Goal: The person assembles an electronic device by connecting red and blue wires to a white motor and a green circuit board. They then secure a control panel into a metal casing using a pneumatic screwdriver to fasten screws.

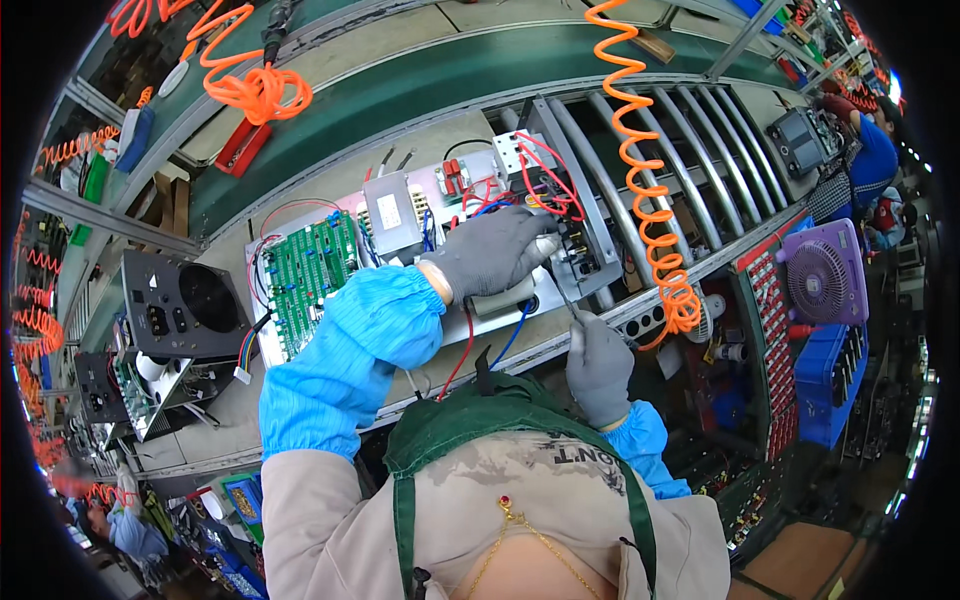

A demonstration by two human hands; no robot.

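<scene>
My left hand (490, 255), in a grey glove, reaches across an open electronic chassis (545, 305). Its fingers are bent together at the dark terminal parts of the grey end panel (590, 240); what they pinch, if anything, is hidden. My right hand (598, 370), also gloved, is closed at the chassis's near edge around a thin, dark-shafted tool (562, 290), which points up toward the left fingertips. A green circuit board (305, 275), a silver metal box (392, 215) and a white block with red wires (515, 155) are mounted on the chassis. Red and blue wires hang over its near side.
Metal rollers (690, 150) run right of the chassis. An orange coiled hose (645, 190) hangs close to my right hand. Black-panelled units (180, 305) stand at left. A purple fan (825, 272) and a blue bin (830, 385) are at right. Other people work farther off.
</scene>
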